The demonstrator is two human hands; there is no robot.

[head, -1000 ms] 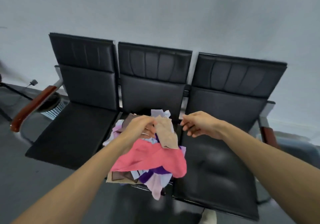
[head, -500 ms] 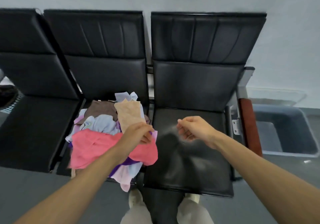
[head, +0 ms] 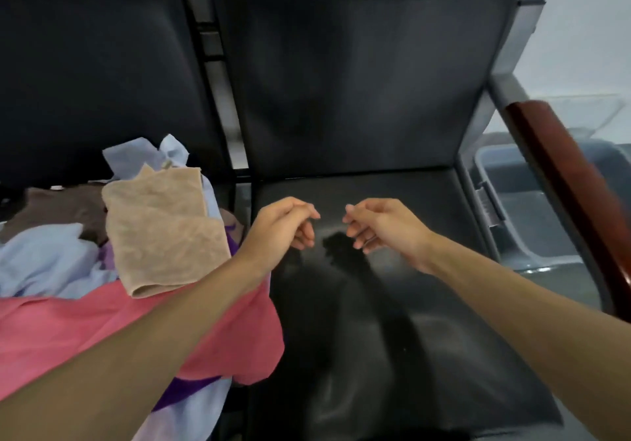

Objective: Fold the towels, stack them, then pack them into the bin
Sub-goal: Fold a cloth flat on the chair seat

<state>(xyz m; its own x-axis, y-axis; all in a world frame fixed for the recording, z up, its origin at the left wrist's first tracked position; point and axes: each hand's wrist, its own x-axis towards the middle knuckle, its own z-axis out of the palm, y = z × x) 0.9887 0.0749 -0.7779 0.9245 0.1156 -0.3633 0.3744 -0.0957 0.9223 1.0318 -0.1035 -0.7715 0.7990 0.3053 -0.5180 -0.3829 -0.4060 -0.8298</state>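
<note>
1. Hands: the left hand point(head: 283, 227) and the right hand point(head: 379, 225) hovered side by side, near each other but apart, above the black seat point(head: 426, 372). Both were closed, fingers curled inward and thumb tip set against the forefinger. Neither gripped a towel.
2. Towels: the unfolded pile lay on the adjacent seat, to the left of the left hand. A tan towel point(head: 164, 229) sat on top, just beside the left wrist. A pink towel point(head: 68, 331) passed under the left forearm. A light blue towel point(head: 44, 259) and a brown towel point(head: 54, 208) lay farther left.
3. Bin: the grey bin point(head: 532, 215) stood well to the right of the right hand, beyond the wooden armrest point(head: 563, 194).
</note>
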